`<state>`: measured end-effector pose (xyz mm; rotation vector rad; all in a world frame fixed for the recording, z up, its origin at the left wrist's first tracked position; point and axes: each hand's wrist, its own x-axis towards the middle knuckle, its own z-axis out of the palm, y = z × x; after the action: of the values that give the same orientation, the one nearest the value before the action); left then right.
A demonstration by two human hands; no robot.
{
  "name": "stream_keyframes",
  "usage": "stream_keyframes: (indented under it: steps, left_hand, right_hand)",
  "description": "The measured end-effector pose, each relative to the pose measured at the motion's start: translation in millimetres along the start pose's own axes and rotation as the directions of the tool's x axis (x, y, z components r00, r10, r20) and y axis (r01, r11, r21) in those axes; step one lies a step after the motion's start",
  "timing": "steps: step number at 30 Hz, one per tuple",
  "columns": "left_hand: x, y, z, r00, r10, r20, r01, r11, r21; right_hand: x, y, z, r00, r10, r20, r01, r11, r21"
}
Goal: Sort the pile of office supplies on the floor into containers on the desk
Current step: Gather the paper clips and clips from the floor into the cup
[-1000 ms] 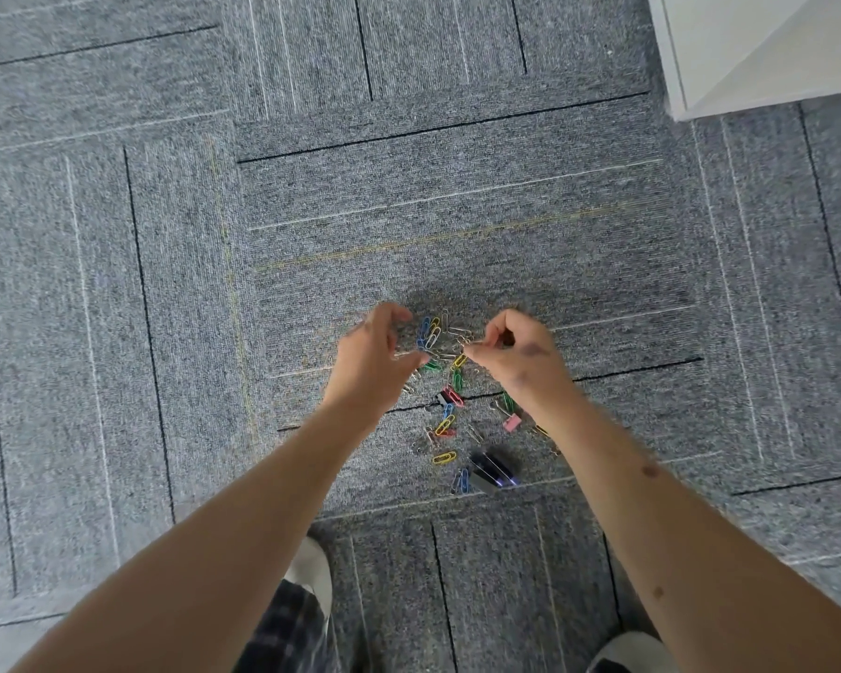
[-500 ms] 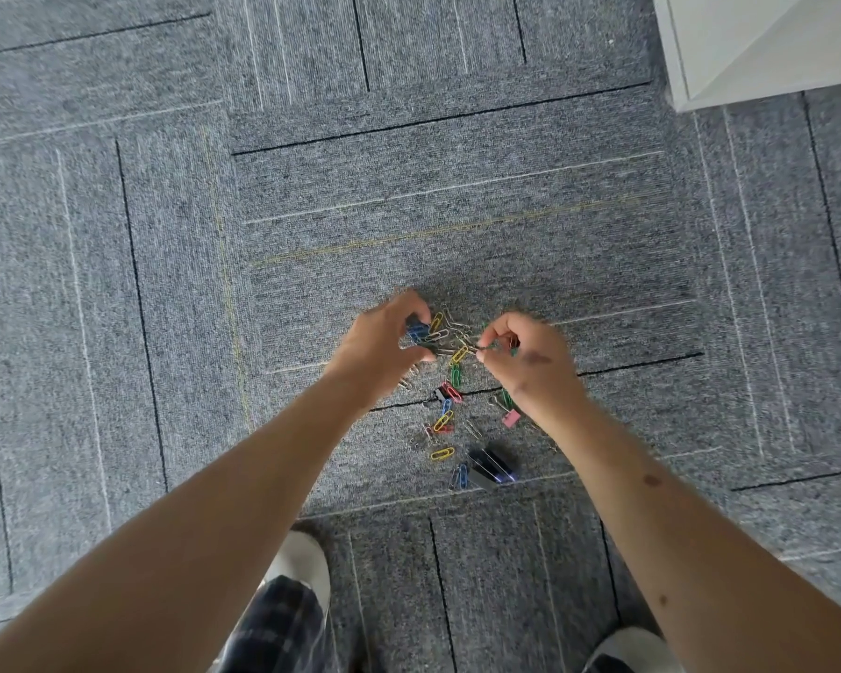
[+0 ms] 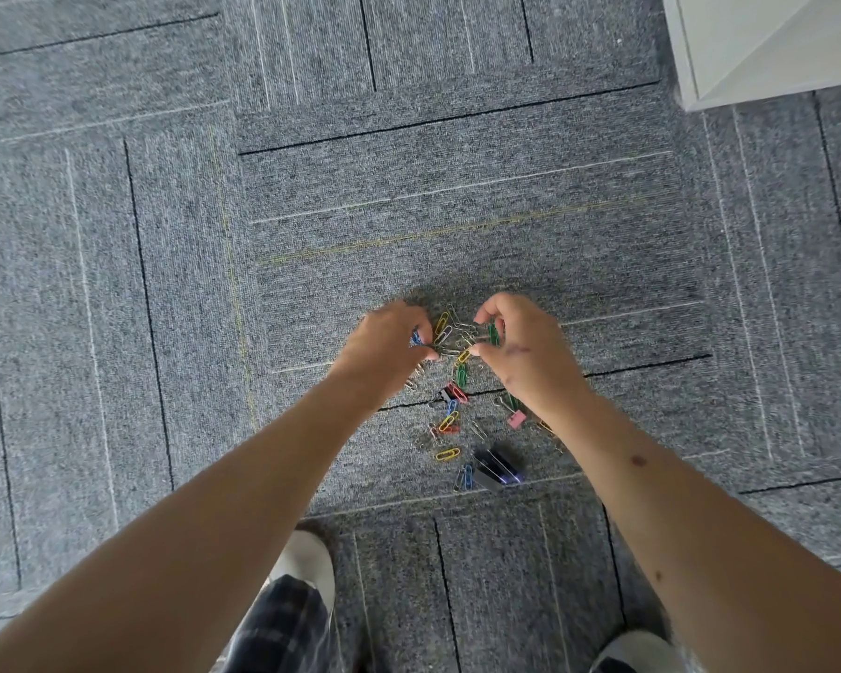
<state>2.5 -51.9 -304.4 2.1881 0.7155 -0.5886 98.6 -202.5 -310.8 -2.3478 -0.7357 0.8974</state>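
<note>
A scatter of coloured paper clips [image 3: 450,420] and small binder clips lies on the grey carpet in front of me. My left hand [image 3: 384,347] curls at the pile's far left and pinches blue paper clips [image 3: 416,338]. My right hand [image 3: 520,352] curls at the far right, holding a green paper clip [image 3: 493,333] inside its fingers. Between the hands lie yellow and silver clips [image 3: 442,325]. Nearer me sit a pink binder clip [image 3: 516,419] and a dark binder clip [image 3: 497,467].
A white furniture base [image 3: 768,46] stands at the top right corner. My two shoes [image 3: 307,561] [image 3: 637,653] are at the bottom edge. Grey carpet tiles [image 3: 117,284] spread all around the pile.
Both hands have closed in on the far end of the pile; the left one picked up blue clips and the right one now holds a green clip.
</note>
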Motion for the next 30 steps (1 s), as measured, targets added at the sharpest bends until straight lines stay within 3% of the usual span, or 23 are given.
stream_keyframes:
  steps: [7,15,26,30]
  left_hand:
    - [-3,-5,-5,1.0,-0.001,-0.026,0.001,1.0,-0.005]
    - [-9,-28,-7,0.992,-0.106,-0.067,0.08,0.946,-0.315]
    - [-13,-41,-11,0.98,-0.158,-0.12,0.105,0.926,-0.362]
    - [-15,-41,-12,0.978,-0.19,-0.086,0.117,0.841,-0.528]
  right_hand:
    - [5,-3,5,0.994,-0.03,0.104,0.036,0.997,-0.063]
    - [4,-3,11,0.99,-0.017,0.137,0.033,0.992,-0.119]
    - [2,-6,14,0.986,-0.017,0.164,0.043,0.987,-0.157]
    - [0,-5,15,0.987,-0.015,0.16,0.041,0.986,-0.159]
